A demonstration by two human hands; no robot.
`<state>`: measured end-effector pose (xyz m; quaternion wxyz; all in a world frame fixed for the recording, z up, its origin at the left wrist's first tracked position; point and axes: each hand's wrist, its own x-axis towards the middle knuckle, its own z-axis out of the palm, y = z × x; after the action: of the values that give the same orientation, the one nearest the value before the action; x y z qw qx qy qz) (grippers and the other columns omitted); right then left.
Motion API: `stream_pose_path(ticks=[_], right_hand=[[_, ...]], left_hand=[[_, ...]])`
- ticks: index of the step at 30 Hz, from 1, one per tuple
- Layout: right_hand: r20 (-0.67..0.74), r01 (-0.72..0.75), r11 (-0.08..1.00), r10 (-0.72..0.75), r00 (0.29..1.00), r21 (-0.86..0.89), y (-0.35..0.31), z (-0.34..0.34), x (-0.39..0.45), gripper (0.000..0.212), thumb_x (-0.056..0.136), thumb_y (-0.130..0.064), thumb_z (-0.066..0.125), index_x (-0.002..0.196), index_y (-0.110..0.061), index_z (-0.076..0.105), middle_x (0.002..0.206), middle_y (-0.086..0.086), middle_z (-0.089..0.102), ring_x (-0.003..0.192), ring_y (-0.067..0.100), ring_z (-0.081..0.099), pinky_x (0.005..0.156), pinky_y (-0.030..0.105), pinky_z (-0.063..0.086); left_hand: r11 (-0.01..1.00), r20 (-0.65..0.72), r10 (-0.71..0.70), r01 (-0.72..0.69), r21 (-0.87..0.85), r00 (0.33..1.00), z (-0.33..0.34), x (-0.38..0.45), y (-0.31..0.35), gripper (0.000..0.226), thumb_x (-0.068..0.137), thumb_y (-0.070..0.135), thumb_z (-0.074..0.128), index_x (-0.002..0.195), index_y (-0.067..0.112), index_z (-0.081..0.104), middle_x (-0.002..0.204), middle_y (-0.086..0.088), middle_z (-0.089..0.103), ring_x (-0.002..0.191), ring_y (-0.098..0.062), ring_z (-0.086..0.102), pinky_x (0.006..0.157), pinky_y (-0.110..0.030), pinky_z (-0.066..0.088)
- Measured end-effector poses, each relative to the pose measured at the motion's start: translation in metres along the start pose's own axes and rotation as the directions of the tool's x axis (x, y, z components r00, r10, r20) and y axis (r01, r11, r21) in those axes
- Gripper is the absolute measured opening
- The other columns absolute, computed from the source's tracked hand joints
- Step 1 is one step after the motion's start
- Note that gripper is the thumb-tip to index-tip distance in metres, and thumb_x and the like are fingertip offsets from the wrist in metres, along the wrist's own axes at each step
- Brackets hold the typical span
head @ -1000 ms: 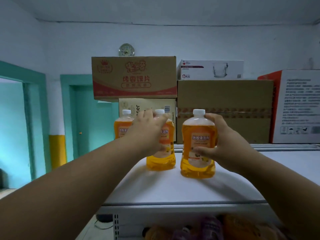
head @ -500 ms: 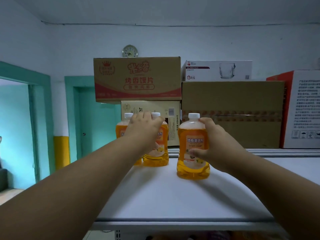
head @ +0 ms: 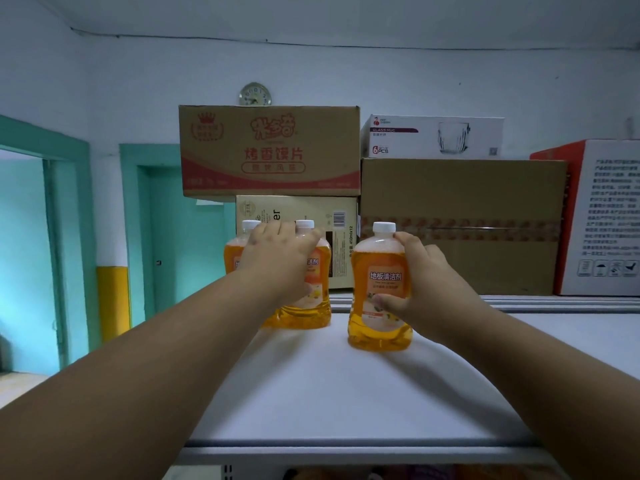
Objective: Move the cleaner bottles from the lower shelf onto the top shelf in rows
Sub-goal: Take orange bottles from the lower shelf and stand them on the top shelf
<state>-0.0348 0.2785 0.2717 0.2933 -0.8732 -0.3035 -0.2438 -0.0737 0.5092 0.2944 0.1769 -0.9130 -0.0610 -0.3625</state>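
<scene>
Three orange cleaner bottles with white caps stand on the white top shelf (head: 346,393). My left hand (head: 280,265) wraps around the middle bottle (head: 317,292), which stands against the leftmost bottle (head: 232,252) at the back left. That leftmost bottle is mostly hidden behind my hand. My right hand (head: 422,282) grips the right bottle (head: 379,292) from its right side, thumb across the label. This bottle stands a little nearer to me than the other two.
Stacked cardboard boxes line the back of the shelf: a red-printed carton (head: 270,150), a beige box (head: 332,220) under it, a large brown box (head: 464,223), a glass-mug box (head: 433,136) and a red-and-white box (head: 602,216). Lower-shelf items show blurred at the bottom edge.
My left hand slid its bottle back against the leftmost one. My right hand pushed its bottle slightly farther back. The view tilted upward, hiding most of the lower shelf.
</scene>
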Motion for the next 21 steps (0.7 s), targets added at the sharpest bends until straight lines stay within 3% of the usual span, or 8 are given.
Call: stream_pose_path(ticks=[5,7,10,14,17,21], right_hand=[[0.049,-0.016,0.997,0.020,0.999,-0.079,-0.006,-0.006,0.005,0.111,0.065,-0.042,0.089,0.149,-0.031,0.016,0.132,0.004,0.037,0.101,0.017,0.050,0.085,0.033,0.053],[0.051,-0.028,0.994,0.033,0.998,-0.104,-0.010,-0.006,0.011,0.111,0.063,-0.041,0.090,0.148,-0.028,0.019,0.131,0.005,0.040,0.100,0.018,0.050,0.085,0.034,0.052],[0.054,-0.033,0.988,0.041,0.998,-0.154,-0.015,0.001,0.021,0.108,0.065,-0.039,0.090,0.147,-0.024,0.021,0.129,0.008,0.042,0.103,0.025,0.054,0.085,0.036,0.051],[0.070,-0.070,0.983,0.082,0.994,-0.169,-0.020,0.014,0.036,0.104,0.070,-0.035,0.088,0.147,-0.023,0.019,0.130,0.010,0.040,0.108,0.029,0.056,0.086,0.039,0.053],[0.051,-0.070,0.985,0.079,0.996,-0.160,-0.021,0.023,0.043,0.102,0.071,-0.033,0.087,0.146,-0.023,0.019,0.129,0.010,0.039,0.102,0.028,0.055,0.082,0.038,0.051],[0.029,-0.063,0.984,0.069,0.997,-0.168,-0.017,0.032,0.049,0.101,0.073,-0.032,0.086,0.147,-0.022,0.018,0.127,0.010,0.039,0.091,0.023,0.048,0.078,0.036,0.050]], left_hand=[[0.999,-0.025,-0.045,0.044,-0.013,0.999,-0.023,-0.017,0.005,0.089,0.081,0.065,0.063,0.152,0.035,0.018,0.140,-0.006,0.045,0.128,-0.028,0.039,0.108,-0.045,0.031],[0.985,-0.021,-0.066,0.061,-0.161,0.998,-0.032,-0.033,0.014,0.079,0.082,0.065,0.061,0.147,0.032,0.028,0.135,-0.002,0.047,0.122,-0.024,0.042,0.101,-0.042,0.037],[0.930,0.174,-0.018,0.081,-0.359,0.985,-0.035,-0.068,0.034,0.076,0.081,0.073,0.055,0.143,0.035,0.034,0.139,0.004,0.046,0.122,-0.018,0.043,0.098,-0.037,0.040],[0.924,0.451,0.054,0.126,-0.360,0.891,-0.027,-0.093,0.034,0.083,0.081,0.081,0.045,0.150,0.040,0.026,0.158,0.008,0.030,0.141,-0.020,0.032,0.111,-0.043,0.032],[0.897,0.555,0.082,0.181,-0.403,0.828,-0.021,-0.098,0.030,0.085,0.082,0.082,0.040,0.153,0.036,0.024,0.161,0.006,0.029,0.144,-0.022,0.029,0.115,-0.044,0.029],[0.921,0.582,0.101,0.146,-0.361,0.807,-0.015,-0.098,0.033,0.082,0.086,0.081,0.034,0.152,0.033,0.029,0.158,0.002,0.033,0.141,-0.025,0.030,0.112,-0.045,0.030]])
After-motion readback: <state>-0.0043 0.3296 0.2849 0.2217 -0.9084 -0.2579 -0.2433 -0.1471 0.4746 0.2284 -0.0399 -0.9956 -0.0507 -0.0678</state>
